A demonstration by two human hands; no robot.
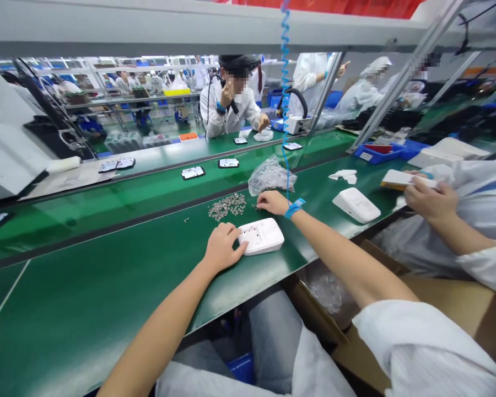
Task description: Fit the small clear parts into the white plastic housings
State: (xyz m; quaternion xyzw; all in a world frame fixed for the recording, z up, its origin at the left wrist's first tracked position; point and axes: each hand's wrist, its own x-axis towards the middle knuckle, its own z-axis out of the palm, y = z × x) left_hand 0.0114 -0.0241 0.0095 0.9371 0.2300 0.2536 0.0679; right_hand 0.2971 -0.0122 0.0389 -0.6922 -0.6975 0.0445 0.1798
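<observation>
Now your left hand (222, 246) rests curled against the near-left edge of the white rounded plastic casing (261, 236), fingers pressing its side and pinning it to the green worktop (86, 298) rather than closed around it. Your right hand (273, 202), with its blue wrist strap (294, 208), reaches just beyond the casing, fingertips pinched down at the edge of the scattered pile of small silver screws (228, 205); you cannot tell from here whether a screw is already caught between them.

The risks, as I judge them: a sideways push from the left grip could slide the casing on the smooth mat. The screws are tiny and loose, so a sweep of the right wrist could scatter them toward the clear plastic bag (269, 175) behind the right grip. The coiled blue cord (285, 82) hanging above could snag your forearm.
</observation>
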